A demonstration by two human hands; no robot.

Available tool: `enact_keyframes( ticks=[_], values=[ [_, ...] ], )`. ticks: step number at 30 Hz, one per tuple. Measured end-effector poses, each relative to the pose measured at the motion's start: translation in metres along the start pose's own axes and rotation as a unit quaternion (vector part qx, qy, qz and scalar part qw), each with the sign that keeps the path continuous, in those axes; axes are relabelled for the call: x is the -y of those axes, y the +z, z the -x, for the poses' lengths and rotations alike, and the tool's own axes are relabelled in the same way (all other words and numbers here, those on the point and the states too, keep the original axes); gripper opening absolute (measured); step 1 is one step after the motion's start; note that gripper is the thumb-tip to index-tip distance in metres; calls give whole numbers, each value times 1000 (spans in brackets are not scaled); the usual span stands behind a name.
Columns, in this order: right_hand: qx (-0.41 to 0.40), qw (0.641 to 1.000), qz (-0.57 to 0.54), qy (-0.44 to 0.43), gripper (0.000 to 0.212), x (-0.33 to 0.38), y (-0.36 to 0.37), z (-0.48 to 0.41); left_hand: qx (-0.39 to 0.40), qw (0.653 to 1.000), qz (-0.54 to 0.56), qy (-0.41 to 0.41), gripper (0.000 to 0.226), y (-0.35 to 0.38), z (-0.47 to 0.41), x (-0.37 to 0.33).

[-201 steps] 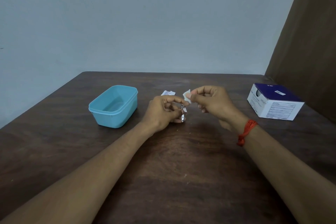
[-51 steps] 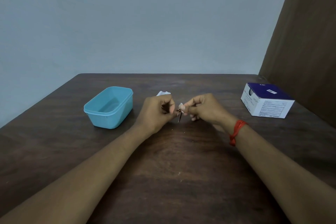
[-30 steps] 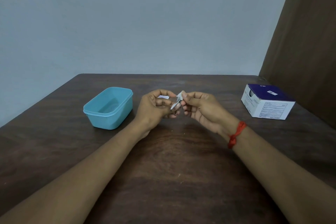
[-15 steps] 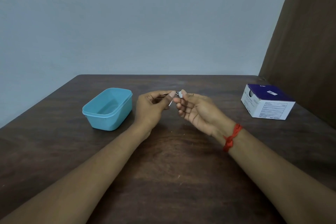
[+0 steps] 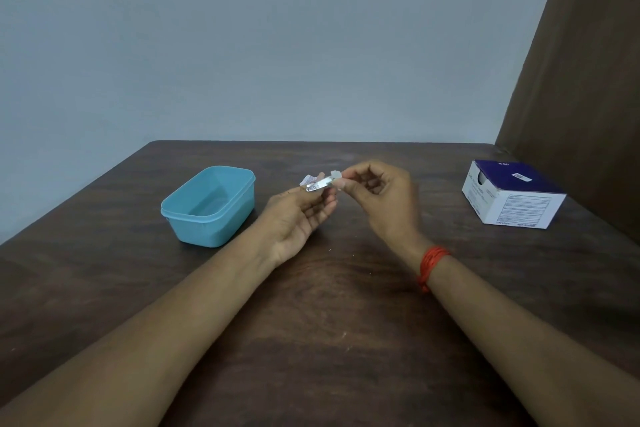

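A small silver nail clipper (image 5: 319, 185) is held up over the middle of the brown table (image 5: 311, 322). My left hand (image 5: 298, 215), palm up, holds its near end with curled fingers. My right hand (image 5: 381, 198) pinches a small white wad (image 5: 336, 176) against the clipper's far end between thumb and forefinger. A torn white wrapper (image 5: 307, 179) lies on the table just behind my left fingers, partly hidden.
An open light-blue plastic tub (image 5: 207, 206) stands left of my hands. A purple-and-white cardboard box (image 5: 512, 199) sits at the right edge, close to a brown panel (image 5: 581, 80). A red thread band (image 5: 431, 265) circles my right wrist.
My left hand has turned palm up and the clipper now lies nearly level. My right hand has rolled knuckles up, still pinching the white wad at the clipper's end.
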State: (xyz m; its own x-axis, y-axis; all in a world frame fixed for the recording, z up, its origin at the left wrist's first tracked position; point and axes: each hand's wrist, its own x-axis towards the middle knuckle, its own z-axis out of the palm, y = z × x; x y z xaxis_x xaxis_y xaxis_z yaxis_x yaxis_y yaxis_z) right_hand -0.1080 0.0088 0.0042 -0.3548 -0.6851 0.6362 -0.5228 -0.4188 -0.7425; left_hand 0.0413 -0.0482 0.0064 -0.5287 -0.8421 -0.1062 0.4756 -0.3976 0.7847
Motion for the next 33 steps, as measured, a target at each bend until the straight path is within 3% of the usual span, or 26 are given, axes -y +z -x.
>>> enact_keyframes(
  ticks=[7, 13, 16, 22, 27, 30, 33],
  values=[
    [-10, 996, 77, -42, 8, 1, 3, 2, -12, 999, -46, -14, 21, 4, 2, 1],
    [59, 991, 96, -79, 5, 5, 19, 12, -28, 998, -57, 7, 34, 6, 1, 3],
    [56, 988, 115, -87, 5, 5, 18, 10, -31, 998, -63, 5, 34, 5, 1, 3],
    [8, 986, 160, -44, 3, 1, 6, 3, -35, 997, -66, 2, 11, 5, 0, 3],
    [26, 988, 137, -65, 2, 7, 13, 8, -43, 995, -90, 11, 25, 5, -1, 5],
    [44, 985, 145, -79, 2, 8, 17, 9, -39, 995, -91, 17, 17, 5, -2, 6],
    [14, 984, 171, -50, 1, 2, 11, 5, -41, 996, -79, 24, 10, 4, -4, 6]
  ],
)
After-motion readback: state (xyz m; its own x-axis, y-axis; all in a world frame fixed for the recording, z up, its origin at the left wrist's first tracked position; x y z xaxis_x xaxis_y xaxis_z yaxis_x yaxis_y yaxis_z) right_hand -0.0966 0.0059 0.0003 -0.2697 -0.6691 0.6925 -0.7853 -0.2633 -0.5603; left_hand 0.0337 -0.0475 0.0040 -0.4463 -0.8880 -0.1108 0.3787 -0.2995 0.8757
